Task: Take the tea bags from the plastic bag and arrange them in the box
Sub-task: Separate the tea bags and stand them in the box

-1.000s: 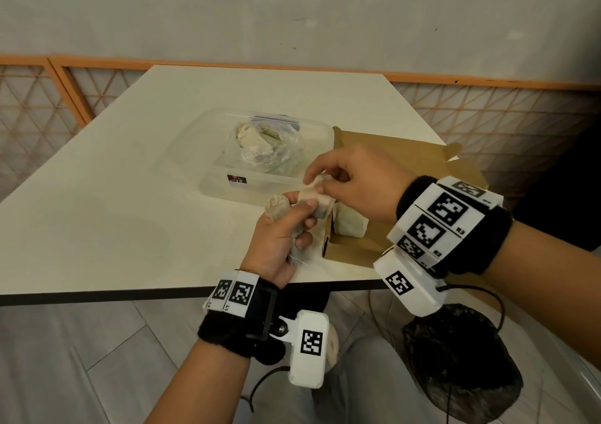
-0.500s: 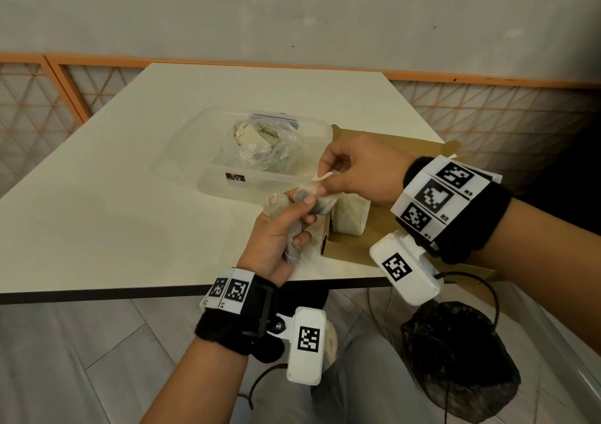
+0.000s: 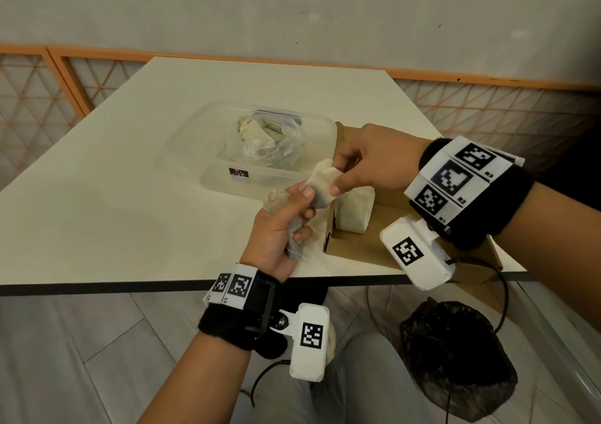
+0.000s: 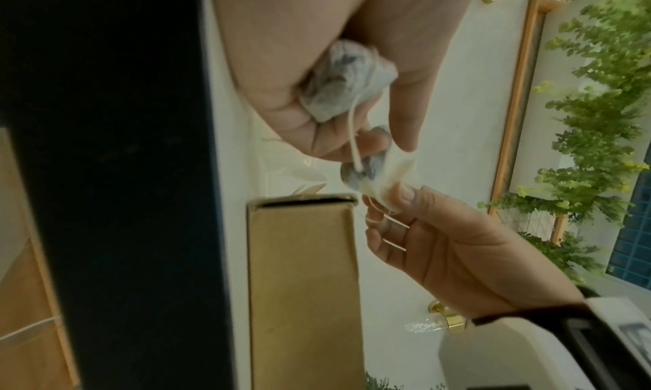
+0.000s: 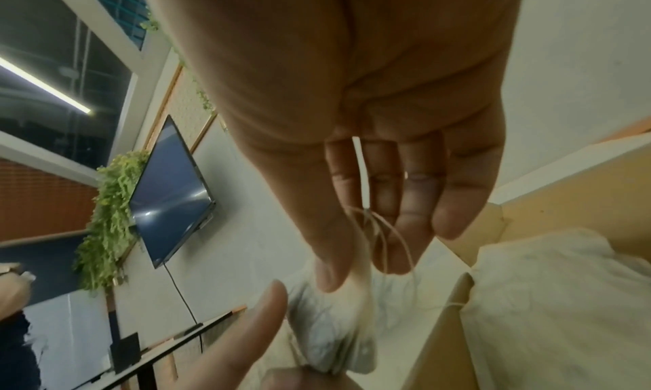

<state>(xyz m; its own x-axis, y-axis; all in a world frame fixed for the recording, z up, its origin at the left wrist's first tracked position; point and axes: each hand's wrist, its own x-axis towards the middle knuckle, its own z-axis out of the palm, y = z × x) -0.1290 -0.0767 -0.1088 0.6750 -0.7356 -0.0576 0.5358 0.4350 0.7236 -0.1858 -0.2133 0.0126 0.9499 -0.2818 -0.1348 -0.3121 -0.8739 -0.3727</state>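
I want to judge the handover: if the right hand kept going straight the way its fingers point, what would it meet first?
Probably the left hand: the right hand points at it, both already pinching the same tea bag.

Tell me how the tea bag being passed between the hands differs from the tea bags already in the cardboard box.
The passed tea bag is held in the air, pinched by the right hand and touched by the left hand; the boxed tea bags stand untouched in the cardboard box. It is single and crumpled; they are stacked upright. Both look pale and papery.
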